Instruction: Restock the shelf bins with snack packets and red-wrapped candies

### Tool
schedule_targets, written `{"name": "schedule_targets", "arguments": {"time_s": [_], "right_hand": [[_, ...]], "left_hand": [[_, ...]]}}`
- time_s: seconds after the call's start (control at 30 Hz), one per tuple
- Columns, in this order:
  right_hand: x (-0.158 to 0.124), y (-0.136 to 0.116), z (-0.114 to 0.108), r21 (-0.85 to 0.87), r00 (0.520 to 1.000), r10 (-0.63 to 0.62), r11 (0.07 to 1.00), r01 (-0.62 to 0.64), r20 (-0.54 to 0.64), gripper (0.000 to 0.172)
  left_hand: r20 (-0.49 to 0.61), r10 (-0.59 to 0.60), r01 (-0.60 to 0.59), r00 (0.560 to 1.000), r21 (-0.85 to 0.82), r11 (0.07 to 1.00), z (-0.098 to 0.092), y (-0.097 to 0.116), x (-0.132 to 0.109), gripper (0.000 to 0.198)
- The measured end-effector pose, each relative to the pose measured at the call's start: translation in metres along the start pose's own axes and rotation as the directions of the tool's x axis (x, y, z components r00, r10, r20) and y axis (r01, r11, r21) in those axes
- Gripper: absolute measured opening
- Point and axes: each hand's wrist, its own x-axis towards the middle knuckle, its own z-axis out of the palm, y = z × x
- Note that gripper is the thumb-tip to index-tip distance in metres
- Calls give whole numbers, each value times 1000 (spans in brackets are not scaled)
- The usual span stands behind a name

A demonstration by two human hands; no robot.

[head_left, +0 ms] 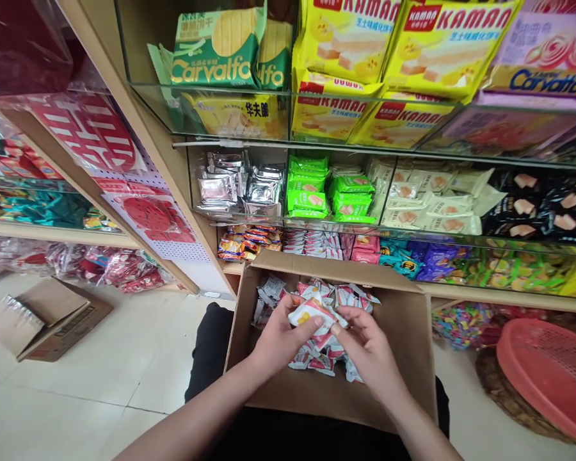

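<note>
Above an open cardboard box (403, 358), my left hand (281, 330) is closed around small white-and-red snack packets (312, 314), its thumb lying across the top one. My right hand (367, 342) pinches the right side of the same bunch between thumb and fingers. Yellow round pictures show on the upper packet. Beneath both hands, more loose packets (319, 362) of the same look lie on the bottom of the box. Silvery-backed packets (271, 291) rest in its far left corner. How many packets the hands hold is partly hidden.
Glass-fronted shelves of packaged snacks rise behind the box, with yellow wafer bags (345, 38), green packets (310, 186) and a low row of white-and-pink packets (312, 243). A smaller carton (62, 320) is on the tiled floor at left. A pink basket (547, 371) stands at right.
</note>
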Motion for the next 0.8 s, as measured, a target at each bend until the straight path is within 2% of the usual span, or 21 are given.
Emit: {"name": "schedule_targets", "arguments": {"time_s": [0.03, 0.1, 0.13, 0.2, 0.27, 0.3, 0.37, 0.4, 0.47, 0.5, 0.6, 0.67, 0.73, 0.8], "right_hand": [[0, -1, -4, -71, 999, -43, 997, 44, 27, 40], [1, -7, -11, -202, 984, -74, 974, 106, 160, 50], [2, -12, -13, -267, 966, -61, 955, 130, 253, 47], [5, -23, -15, -378, 913, -41, 902, 208, 406, 32], [12, -35, -17, -427, 881, -48, 862, 274, 470, 20], [17, -40, -19, -429, 890, -50, 863, 267, 454, 18], [32, -47, -25, -373, 943, -39, 913, 168, 329, 19], [42, -50, -29, -300, 970, -21, 949, 95, 241, 20], [66, -55, -37, -98, 990, 67, 994, -55, 122, 20], [79, -56, -41, -10, 983, 142, 990, -142, 116, 20], [120, -53, -46, 99, 899, 398, 902, -419, 183, 15], [147, -41, -42, 69, 853, 494, 857, -511, 169, 13], [172, -24, -30, -76, 867, 490, 872, -484, 87, 13], [197, -4, -13, -262, 909, 417, 878, -401, 7, 15]], "left_hand": [[58, 56, -65, 997, 154, 986, -3, -1, 0, 29], [227, 108, -197, 968, 419, 886, -8, 1, -1, 31], [303, 109, -257, 947, 507, 823, -9, 3, -2, 35], [417, 103, -360, 903, 606, 709, -10, 9, -4, 42], [483, 129, -452, 866, 646, 614, -13, 18, -3, 52], [498, 167, -497, 851, 661, 562, -16, 24, 0, 57], [472, 292, -555, 832, 719, 419, -29, 37, 14, 60], [428, 381, -552, 820, 768, 324, -38, 42, 24, 55], [316, 482, -439, 817, 884, 164, -59, 49, 48, 40], [256, 488, -351, 835, 930, 113, -69, 50, 60, 34], [131, 391, -180, 911, 979, 92, -91, 42, 88, 35], [100, 353, -148, 930, 983, 112, -97, 34, 96, 38], [97, 368, -154, 925, 980, 127, -98, 28, 98, 37], [99, 383, -162, 918, 977, 136, -97, 25, 96, 36]]}}
